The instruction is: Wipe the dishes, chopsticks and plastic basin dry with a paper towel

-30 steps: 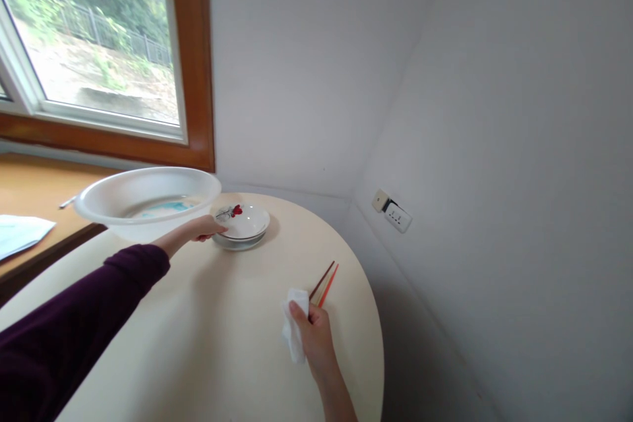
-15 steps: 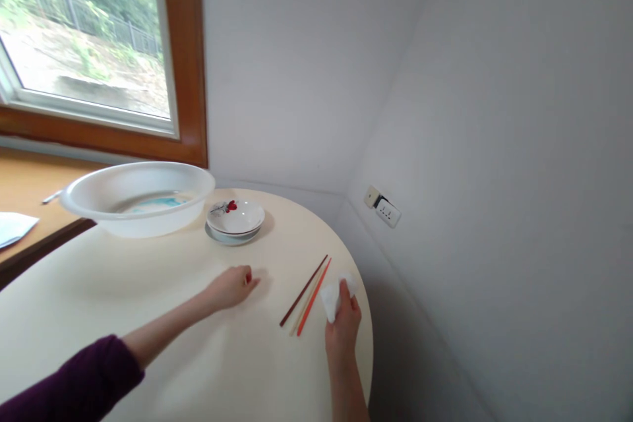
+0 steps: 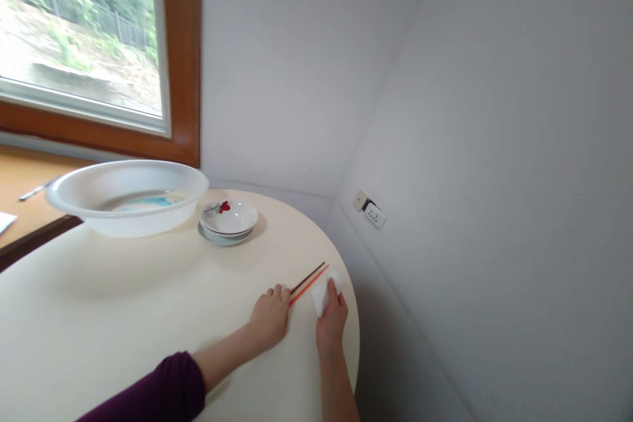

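My left hand point(image 3: 270, 318) lies over the near ends of the chopsticks, its fingers closed around them. The far ends stick out from under it: a dark brown chopstick point(image 3: 307, 278) and an orange chopstick point(image 3: 310, 283), close together on the table. A pale stick between them is barely visible now. My right hand point(image 3: 333, 320), just to the right of the chopsticks, pinches a crumpled white tissue point(image 3: 320, 297) between thumb and fingers. How far the left fingertips wrap under the sticks is hidden.
On the round cream table point(image 3: 198, 277) stand a wide translucent basin point(image 3: 143, 224) and, beside it, stacked white bowls point(image 3: 237, 216) with a red flower. A wooden desk point(image 3: 30, 178) with a pen point(image 3: 39, 189) adjoins at left. Walls with a socket point(image 3: 375, 215) rise behind and right.
My left hand has moved right and toward me from bare table onto the chopsticks' near ends, closing on them. My right hand keeps the tissue. The view has shifted slightly to the right.
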`<state>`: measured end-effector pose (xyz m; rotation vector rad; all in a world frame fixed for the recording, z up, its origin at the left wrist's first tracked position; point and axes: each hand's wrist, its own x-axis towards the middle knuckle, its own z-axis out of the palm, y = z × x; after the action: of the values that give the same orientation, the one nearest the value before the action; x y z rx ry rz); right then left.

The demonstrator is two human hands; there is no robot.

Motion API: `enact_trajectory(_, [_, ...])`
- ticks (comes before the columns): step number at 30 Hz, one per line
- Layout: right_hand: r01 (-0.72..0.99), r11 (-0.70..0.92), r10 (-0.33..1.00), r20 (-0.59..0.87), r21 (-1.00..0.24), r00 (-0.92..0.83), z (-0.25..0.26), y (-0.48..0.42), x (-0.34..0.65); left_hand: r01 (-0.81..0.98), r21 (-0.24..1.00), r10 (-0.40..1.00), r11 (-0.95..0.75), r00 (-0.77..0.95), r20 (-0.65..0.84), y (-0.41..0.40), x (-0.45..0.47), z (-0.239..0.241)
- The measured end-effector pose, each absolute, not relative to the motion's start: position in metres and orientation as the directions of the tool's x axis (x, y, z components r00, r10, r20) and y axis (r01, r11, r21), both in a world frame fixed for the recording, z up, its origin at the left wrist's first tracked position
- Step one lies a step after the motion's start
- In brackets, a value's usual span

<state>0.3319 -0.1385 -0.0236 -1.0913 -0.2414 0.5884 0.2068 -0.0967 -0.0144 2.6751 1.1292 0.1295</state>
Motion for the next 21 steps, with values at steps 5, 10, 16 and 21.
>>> enact_trajectory(5, [-0.275, 0.280, 0.550, -0.082, -0.920, 0.831, -0.022, -0.137, 0.329, 0.723, 0.219, 0.733, -0.655, 0.678, -0.046, -0.089, 0.163, -0.011])
enact_trajectory(10, [-0.285, 0.277, 0.588, -0.073, -0.918, 0.806, -0.020, -0.137, 0.322, 0.761, 0.208, 0.761, -0.615, 0.641, -0.096, -0.091, 0.100, -0.011])
enact_trajectory(16, [-0.302, 0.240, 0.611, -0.098, -0.923, 0.786, -0.022, -0.134, 0.320, 0.730, 0.233, 0.748, -0.642, 0.664, -0.017, -0.102, 0.075, -0.010])
enact_trajectory(21, [-0.259, 0.232, 0.592, -0.075, -0.938, 0.802, -0.025, -0.132, 0.320, 0.734, 0.265, 0.764, -0.625, 0.645, 0.013, -0.101, 0.081, -0.012])
